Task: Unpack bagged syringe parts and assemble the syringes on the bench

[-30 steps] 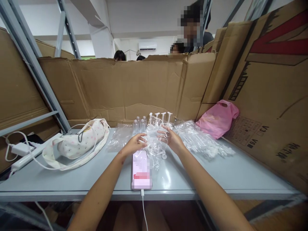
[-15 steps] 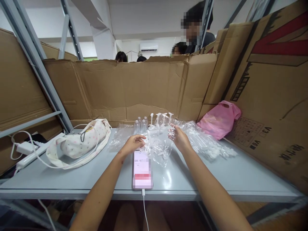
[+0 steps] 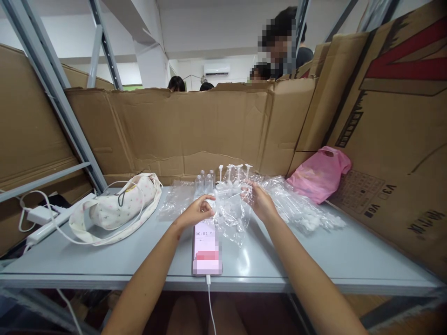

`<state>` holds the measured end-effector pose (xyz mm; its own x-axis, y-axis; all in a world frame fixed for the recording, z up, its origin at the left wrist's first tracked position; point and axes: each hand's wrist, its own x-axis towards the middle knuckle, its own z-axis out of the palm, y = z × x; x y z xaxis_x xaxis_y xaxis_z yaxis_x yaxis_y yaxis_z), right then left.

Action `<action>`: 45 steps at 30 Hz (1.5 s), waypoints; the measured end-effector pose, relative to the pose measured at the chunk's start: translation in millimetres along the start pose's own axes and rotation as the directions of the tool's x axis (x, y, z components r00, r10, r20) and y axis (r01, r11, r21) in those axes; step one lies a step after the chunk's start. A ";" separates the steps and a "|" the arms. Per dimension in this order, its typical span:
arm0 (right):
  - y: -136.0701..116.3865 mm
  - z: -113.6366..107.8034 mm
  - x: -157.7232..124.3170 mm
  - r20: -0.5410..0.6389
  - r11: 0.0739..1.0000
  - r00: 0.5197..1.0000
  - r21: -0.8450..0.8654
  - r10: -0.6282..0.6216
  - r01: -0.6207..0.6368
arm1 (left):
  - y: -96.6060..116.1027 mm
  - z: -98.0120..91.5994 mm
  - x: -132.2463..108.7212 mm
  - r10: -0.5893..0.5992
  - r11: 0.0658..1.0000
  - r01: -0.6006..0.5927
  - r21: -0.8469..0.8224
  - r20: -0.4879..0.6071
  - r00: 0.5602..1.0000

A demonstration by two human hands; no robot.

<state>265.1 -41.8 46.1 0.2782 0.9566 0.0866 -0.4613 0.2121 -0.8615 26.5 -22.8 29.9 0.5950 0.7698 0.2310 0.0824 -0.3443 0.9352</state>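
Note:
My left hand (image 3: 197, 210) is at the left edge of a clear plastic bag (image 3: 232, 223), its fingers curled in against it; the exact contact is hard to make out. My right hand (image 3: 260, 200) pinches the bag's upper right side. Small white parts show in and around the bag, blurred by its shine. Just behind my left hand stand several clear bottles (image 3: 208, 180). To their right, several white pump tops (image 3: 238, 172) stand upright. A phone (image 3: 206, 260) with a running timer lies below my left hand, a cable plugged into it.
Flat clear bags (image 3: 176, 200) lie left of the bottles. A larger clear bag with white pieces (image 3: 307, 218) and a pink bag (image 3: 321, 174) are at right. A patterned cloth bag (image 3: 117, 209) and power strip (image 3: 63, 218) sit left. Cardboard (image 3: 195, 125) walls the back; people are beyond.
My left fingers have curled closer together at the bag's edge. My right fingers have closed in on the bag, and it hangs a little more spread between my hands.

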 end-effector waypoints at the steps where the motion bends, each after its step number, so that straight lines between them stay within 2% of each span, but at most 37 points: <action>1: -0.5 -0.3 0.6 -0.007 1.000 1.000 0.009 -0.006 0.006 | 1.7 0.2 0.0 0.012 0.999 -0.012 -0.030 -0.019 1.000; 4: -1.8 -2.1 3.3 -0.009 0.998 0.999 0.041 -0.046 0.047 | 8.9 -0.2 -0.1 0.070 0.988 -0.086 -0.124 -0.132 0.989; 7: -2.1 -3.5 4.7 0.041 0.996 0.997 0.060 -0.072 0.069 | 13.8 -1.5 0.1 0.128 0.966 -0.173 -0.194 -0.224 0.966; 11: -2.1 -4.7 3.4 0.121 0.997 0.990 0.038 -0.067 0.063 | 14.7 -5.3 0.4 0.190 0.944 -0.273 -0.185 -0.370 0.910; 13: -2.1 -4.6 2.0 0.102 0.995 0.991 -0.032 -0.089 0.092 | 15.6 -7.6 -0.5 0.219 0.945 -0.308 -0.108 -0.488 0.845; 14: -1.7 -3.9 1.0 0.078 0.989 0.990 -0.079 -0.120 0.126 | 16.4 -8.5 -1.5 0.245 0.946 -0.322 -0.040 -0.561 0.790; 16: 0.1 -0.8 -2.0 0.052 0.965 0.979 -0.167 -0.196 0.202 | 18.2 -8.8 -4.3 0.343 0.933 -0.320 0.164 -0.675 0.653; 17: 1.5 1.6 -4.3 0.070 0.953 0.973 -0.195 -0.221 0.231 | 18.8 -7.9 -6.0 0.413 0.910 -0.301 0.286 -0.689 0.595; 18: 3.3 4.5 -7.0 0.113 0.945 0.966 -0.210 -0.231 0.250 | 19.0 -6.0 -7.6 0.487 0.872 -0.278 0.402 -0.668 0.562; 19: 5.3 7.6 -10.2 0.181 0.942 0.958 -0.213 -0.222 0.259 | 18.8 -3.2 -9.0 0.553 0.824 -0.260 0.503 -0.615 0.562; 20: 7.3 10.7 -13.8 0.261 0.943 0.944 -0.210 -0.200 0.258 | 18.2 0.6 -10.0 0.601 0.771 -0.256 0.583 -0.536 0.593; 23: 12.5 18.1 -24.9 0.471 0.957 0.874 -0.182 -0.119 0.228 | 15.9 16.9 -10.8 0.637 0.632 -0.318 0.707 -0.239 0.733; 25: 13.8 20.8 -31.3 0.529 0.970 0.844 -0.148 -0.087 0.192 | 16.0 29.9 -10.1 0.613 0.564 -0.390 0.728 -0.053 0.788; 27: 13.2 22.6 -36.0 0.534 0.983 0.843 -0.105 -0.069 0.148 | 18.0 41.8 -9.4 0.593 0.517 -0.472 0.714 0.100 0.799; 29: 11.4 24.2 -39.0 0.516 0.992 0.855 -0.077 -0.046 0.100 | 20.8 50.3 -9.0 0.575 0.495 -0.540 0.681 0.210 0.791; 32: 8.6 26.4 -39.5 0.458 0.997 0.889 -0.063 -0.016 0.050 | 22.2 54.3 -9.4 0.533 0.523 -0.570 0.634 0.278 0.799; 35: 6.7 26.0 -35.7 0.395 0.999 0.918 -0.032 -0.019 0.034 | 19.0 49.6 -10.7 0.541 0.573 -0.535 0.621 0.204 0.816; 37: 5.1 23.6 -32.3 0.370 0.999 0.928 0.012 -0.046 0.045 | 16.6 44.1 -11.9 0.603 0.592 -0.488 0.642 0.049 0.796; 38: 3.9 22.1 -30.8 0.362 0.998 0.931 0.026 -0.056 0.049 | 16.2 41.0 -12.5 0.636 0.610 -0.451 0.652 -0.063 0.769; 40: 1.5 19.3 -28.8 0.368 0.999 0.929 0.019 -0.031 0.026 | 17.1 34.3 -12.8 0.660 0.681 -0.369 0.632 -0.312 0.684; 41: 0.6 18.3 -28.3 0.382 1.000 0.924 0.004 0.001 -0.003 | 18.4 30.5 -12.4 0.637 0.734 -0.339 0.588 -0.424 0.644; 42: 0.0 17.7 -28.3 0.405 0.999 0.913 -0.013 0.043 -0.042 | 20.0 26.5 -11.5 0.589 0.794 -0.325 0.514 -0.515 0.623; 43: 0.0 17.5 -28.7 0.433 0.996 0.897 -0.032 0.092 -0.087 | 21.7 22.2 -10.2 0.520 0.852 -0.326 0.411 -0.580 0.627; 44: 0.7 17.6 -29.4 0.461 0.989 0.875 -0.055 0.146 -0.136 | 23.1 17.6 -8.7 0.432 0.902 -0.330 0.278 -0.615 0.660; 45: 1.9 18.0 -30.5 0.488 0.979 0.849 -0.086 0.205 -0.187 | 24.3 13.0 -7.0 0.330 0.937 -0.326 0.123 -0.617 0.715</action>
<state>240.6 -67.0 50.8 -0.2692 0.9527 0.1410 -0.4310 0.0117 -0.9023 34.8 -43.6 47.5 -0.0408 0.7682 0.6389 -0.0188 -0.6399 0.7682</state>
